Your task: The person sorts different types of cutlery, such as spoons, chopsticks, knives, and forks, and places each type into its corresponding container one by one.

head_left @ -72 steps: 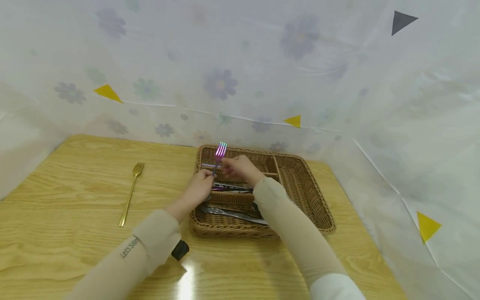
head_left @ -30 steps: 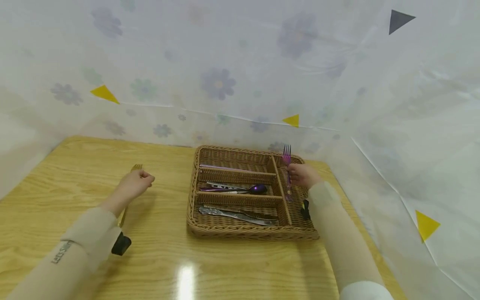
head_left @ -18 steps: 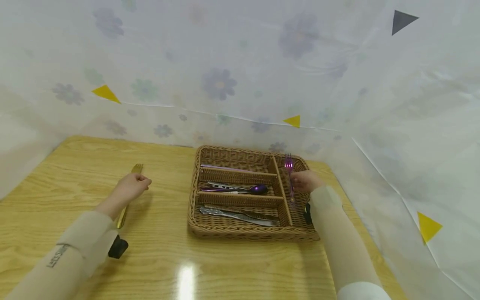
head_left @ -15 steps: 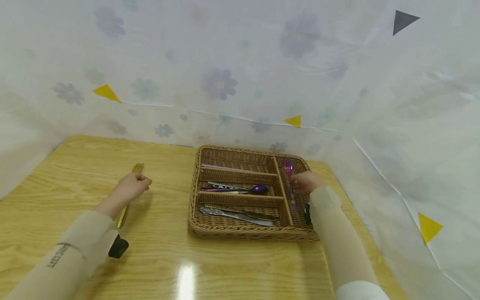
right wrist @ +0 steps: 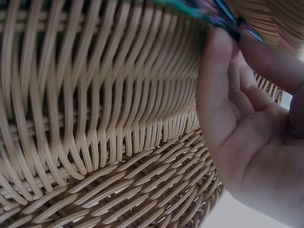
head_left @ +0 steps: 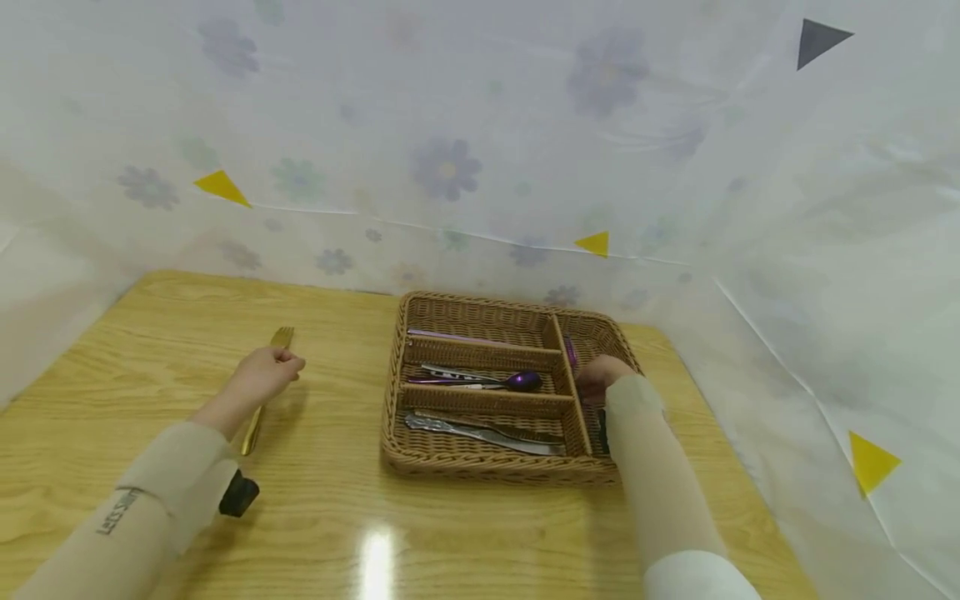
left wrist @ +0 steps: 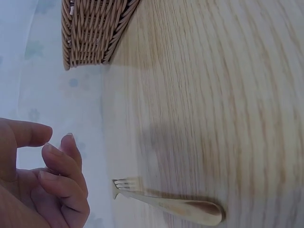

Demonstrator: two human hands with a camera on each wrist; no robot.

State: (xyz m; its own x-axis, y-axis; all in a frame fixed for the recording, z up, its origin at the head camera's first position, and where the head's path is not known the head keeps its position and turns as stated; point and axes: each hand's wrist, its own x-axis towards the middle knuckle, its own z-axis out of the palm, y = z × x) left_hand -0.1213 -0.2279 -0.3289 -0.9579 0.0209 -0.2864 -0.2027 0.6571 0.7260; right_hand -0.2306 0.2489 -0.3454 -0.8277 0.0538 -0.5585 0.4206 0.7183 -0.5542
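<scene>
My right hand [head_left: 603,379] is down inside the long right compartment of a wicker cutlery tray [head_left: 510,473]. Thumb and finger pinch the handle of a purple fork [head_left: 572,353], most of which the hand and divider hide in the head view. In the right wrist view, the shiny iridescent handle [right wrist: 227,16] sits between the fingertips, close to the woven wall. My left hand [head_left: 262,377], loosely curled and holding nothing, hovers above a gold fork [head_left: 252,432] lying on the table left of the tray. The left wrist view shows that gold fork apart from the fingers.
Silver knives [head_left: 483,433] lie in the tray's front compartment. A purple spoon [head_left: 523,381] and other cutlery fill the middle one, and a thin purple piece [head_left: 453,335] lies in the back one. A floral curtain [head_left: 450,225] hangs behind the wooden table [head_left: 330,517].
My right hand has carried the purple fork from the tray's left part to the right compartment and lowered it in. My left hand let go of the fork and moved left over the gold fork.
</scene>
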